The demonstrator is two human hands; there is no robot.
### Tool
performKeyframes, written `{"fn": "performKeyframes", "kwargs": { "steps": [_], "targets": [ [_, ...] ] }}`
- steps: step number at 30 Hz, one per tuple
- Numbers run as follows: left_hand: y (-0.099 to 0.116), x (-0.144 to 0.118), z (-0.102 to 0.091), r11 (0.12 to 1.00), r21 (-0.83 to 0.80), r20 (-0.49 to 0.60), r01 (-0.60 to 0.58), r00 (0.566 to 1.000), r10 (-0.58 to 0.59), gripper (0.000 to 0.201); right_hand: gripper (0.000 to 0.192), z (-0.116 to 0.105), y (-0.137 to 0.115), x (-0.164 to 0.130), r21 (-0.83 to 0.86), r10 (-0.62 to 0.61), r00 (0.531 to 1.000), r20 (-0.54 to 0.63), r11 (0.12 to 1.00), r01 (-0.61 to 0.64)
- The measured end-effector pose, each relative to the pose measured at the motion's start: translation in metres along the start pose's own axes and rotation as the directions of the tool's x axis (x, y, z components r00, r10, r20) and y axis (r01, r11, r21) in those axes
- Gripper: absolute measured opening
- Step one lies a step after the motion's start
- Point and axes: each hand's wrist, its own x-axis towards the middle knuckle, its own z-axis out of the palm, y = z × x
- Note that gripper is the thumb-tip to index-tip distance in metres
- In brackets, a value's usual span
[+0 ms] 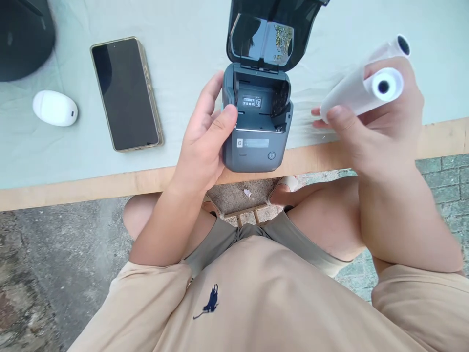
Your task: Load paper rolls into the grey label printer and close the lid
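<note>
1. The left hand (205,142) was wrapped around the left side of a small dark grey printer (256,124). The thumb lay over the front top edge and the fingers curled against the side, so it was clamped on the casing.
2. The printer sat at the near edge of the table (91,181), right in front of the person. Its lid (267,34) was flipped up and back, and the paper bay showed a little label inside but no roll.
3. The right hand (381,122) was up to the right of the printer, fingers closed around two white paper rolls (361,83). Both core ends pointed toward the camera, one roll behind the other. The rolls were near the printer but not touching it.
4. A phone (126,93) lay face up with a dark screen on the pale cloth, to the left of the printer and well apart from it.
5. Further left was a small white oval gadget (54,108), and a dark round thing (22,34) filled the far left corner. I couldn't tell what that one was.
</note>
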Motion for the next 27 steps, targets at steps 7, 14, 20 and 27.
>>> {"fn": "performKeyframes", "kwargs": {
  "steps": [7,14,20,27],
  "targets": [
    [0.0,-0.001,0.002,0.999,-0.041,0.007,0.006,1.0,-0.005,0.04,0.051,-0.001,0.007,0.001,-0.339,-0.103,0.993,0.065,0.933,0.119],
    [0.001,0.0,0.0,1.0,0.011,-0.031,0.028,0.999,-0.028,0.041,0.059,-0.004,0.004,0.0,-0.41,-0.237,0.972,-0.001,0.886,0.215],
    [0.0,0.0,0.0,1.0,-0.014,-0.003,0.015,1.0,-0.015,0.043,0.046,-0.023,0.011,0.013,-0.621,-0.224,0.936,-0.27,0.784,0.008],
    [0.001,0.0,0.0,1.0,-0.018,0.004,0.008,1.0,-0.007,0.04,0.046,-0.037,0.017,0.025,-0.522,0.037,0.996,-0.076,0.85,-0.071]
  ]
}}
